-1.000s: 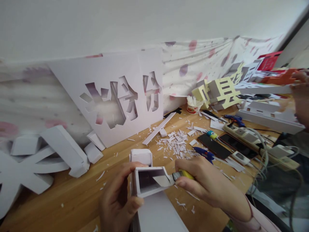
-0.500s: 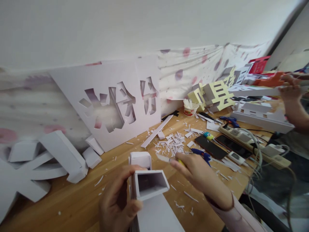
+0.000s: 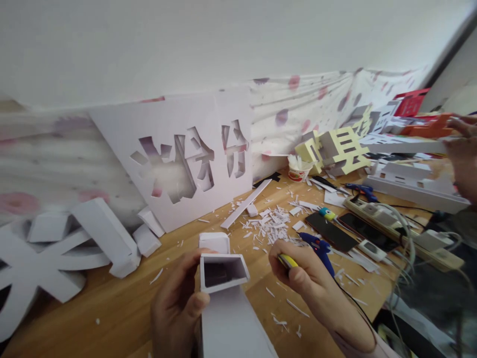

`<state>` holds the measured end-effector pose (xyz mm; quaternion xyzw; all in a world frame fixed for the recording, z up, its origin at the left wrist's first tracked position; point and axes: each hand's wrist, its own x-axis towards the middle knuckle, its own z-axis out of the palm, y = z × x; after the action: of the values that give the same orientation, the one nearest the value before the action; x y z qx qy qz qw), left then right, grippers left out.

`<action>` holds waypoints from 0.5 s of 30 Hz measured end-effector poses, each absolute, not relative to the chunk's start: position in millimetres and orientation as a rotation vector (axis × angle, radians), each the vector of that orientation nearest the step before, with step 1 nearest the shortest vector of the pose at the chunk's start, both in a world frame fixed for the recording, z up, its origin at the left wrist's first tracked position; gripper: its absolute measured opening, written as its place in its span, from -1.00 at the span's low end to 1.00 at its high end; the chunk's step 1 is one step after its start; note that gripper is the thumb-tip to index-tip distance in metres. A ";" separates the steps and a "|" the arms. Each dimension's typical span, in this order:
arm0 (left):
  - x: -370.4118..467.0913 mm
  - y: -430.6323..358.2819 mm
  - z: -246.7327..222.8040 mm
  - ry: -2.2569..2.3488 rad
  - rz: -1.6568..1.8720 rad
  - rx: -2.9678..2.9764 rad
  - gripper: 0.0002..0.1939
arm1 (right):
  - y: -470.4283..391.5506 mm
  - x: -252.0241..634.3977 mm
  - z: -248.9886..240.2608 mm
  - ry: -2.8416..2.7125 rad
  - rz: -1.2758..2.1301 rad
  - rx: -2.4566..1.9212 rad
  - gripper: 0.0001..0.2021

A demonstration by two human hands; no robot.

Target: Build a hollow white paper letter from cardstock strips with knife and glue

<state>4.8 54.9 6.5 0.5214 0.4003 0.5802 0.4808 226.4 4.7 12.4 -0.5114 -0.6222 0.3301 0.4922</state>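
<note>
My left hand [image 3: 177, 303] grips a hollow white foam-board piece [image 3: 227, 318] by its side, thumb and fingers around its near-left edge. Its rectangular open end points up toward me, and a block-like end part stands behind the opening. In my right fist [image 3: 303, 278], right of the piece and apart from it, is a utility knife [image 3: 287, 260] with a yellow handle. Its blade is not visible at this moment. Just behind the right hand lies a blue glue gun [image 3: 316, 246] with a cable.
White scraps [image 3: 274, 224] litter the wooden table [image 3: 119, 313]. A cut-out white board [image 3: 201, 199] leans on the wall. Foam-board letter parts [image 3: 104, 233] lie left. Phones [image 3: 331, 231], a power strip [image 3: 402, 226] and cables are right; another person's hand [image 3: 464, 144] shows at the far right.
My right hand has turned, so the knife blade that pointed left toward the piece is out of sight. My left hand keeps its hold. The view has shifted slightly left.
</note>
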 end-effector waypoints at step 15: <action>-27.0 74.5 54.3 0.697 0.755 1.432 -0.46 | 9.2 194.2 -11.8 -1.290 1.191 -1.187 -0.50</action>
<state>-27.0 74.5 54.3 0.6268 0.3050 0.3306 0.6362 194.2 9.2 -11.8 -0.4885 -0.5307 0.4903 0.4892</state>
